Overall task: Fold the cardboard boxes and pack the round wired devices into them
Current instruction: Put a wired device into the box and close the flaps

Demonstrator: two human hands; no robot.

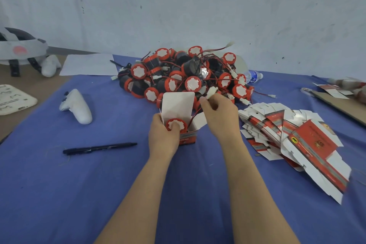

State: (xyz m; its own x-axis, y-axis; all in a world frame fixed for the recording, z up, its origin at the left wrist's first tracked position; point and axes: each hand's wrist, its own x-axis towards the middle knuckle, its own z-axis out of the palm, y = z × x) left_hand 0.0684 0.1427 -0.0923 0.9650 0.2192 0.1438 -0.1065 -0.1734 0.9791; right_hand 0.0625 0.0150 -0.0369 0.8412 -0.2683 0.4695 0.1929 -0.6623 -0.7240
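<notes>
A small red-and-white cardboard box [189, 137] stands upright on the blue cloth, its white lid flap raised. A round red-rimmed device [175, 125] sits in its open top. My left hand [165, 136] grips the box's left side, thumb pressing the device's white face. My right hand [219, 113] pinches the device's white connector [211, 91] above the box; a red-black wire [195, 115] runs down into it. A heap of round wired devices [188, 75] lies behind. Flat unfolded boxes [293, 136] are spread at the right.
A black pen [99, 148] lies at the front left. A white controller [77, 107] sits left, with a headset [17, 49] and a white pad [13, 99] beyond. A water bottle [254, 75] lies behind the heap. Cardboard and packets [340, 95] are at far right.
</notes>
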